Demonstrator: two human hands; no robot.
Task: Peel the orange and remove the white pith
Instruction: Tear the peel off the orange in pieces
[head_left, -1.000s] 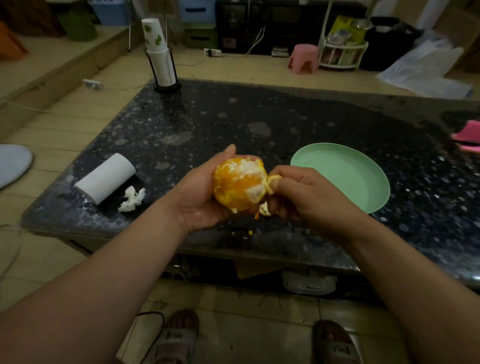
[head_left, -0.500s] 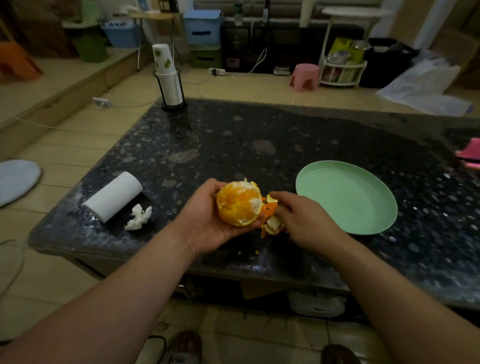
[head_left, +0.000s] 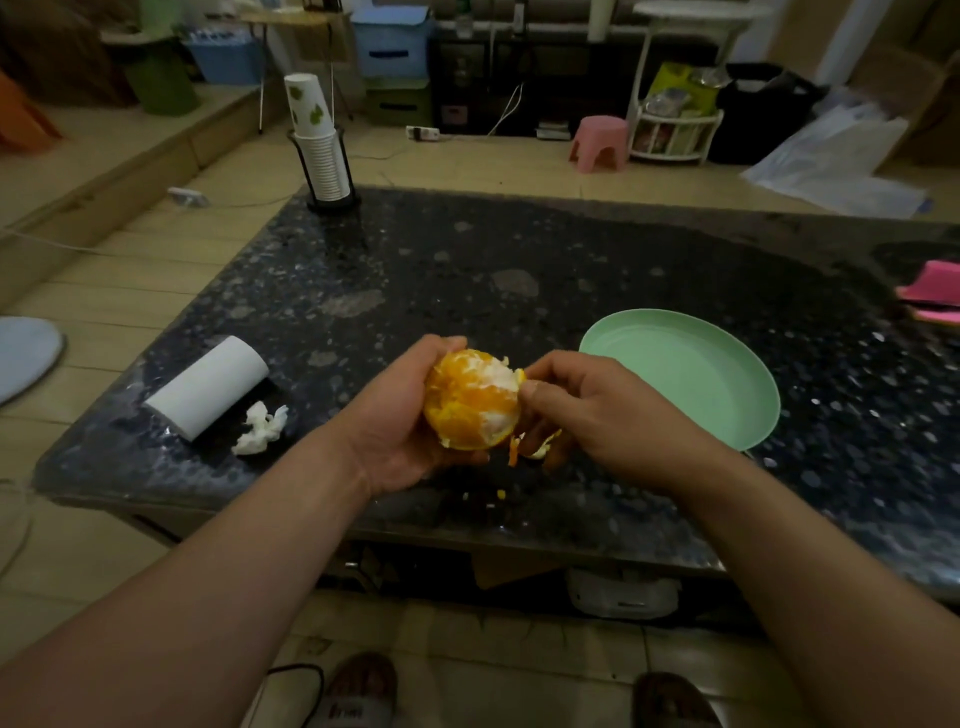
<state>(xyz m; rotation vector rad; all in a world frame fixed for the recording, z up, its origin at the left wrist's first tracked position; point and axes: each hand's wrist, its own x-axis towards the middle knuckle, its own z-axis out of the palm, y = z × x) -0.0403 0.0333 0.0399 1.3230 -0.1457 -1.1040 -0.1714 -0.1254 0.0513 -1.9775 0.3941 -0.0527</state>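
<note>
A mostly peeled orange with white pith patches on its top and right side sits in my left hand, whose fingers curl round its left and underside. My right hand is at the orange's right side, thumb and fingers pinching at the pith or peel near its upper right edge. Pieces of orange peel hang under my right hand's fingers. Both hands hover above the near edge of the dark speckled table.
A pale green plate lies right of my hands. A white paper roll and a crumpled tissue lie at the left. A cup stack in a holder stands at the far left corner. Pink object at the right edge.
My right hand has risen from below the orange's right side to its upper right edge. The orange has turned slightly in my left hand. The view has tilted up a little.
</note>
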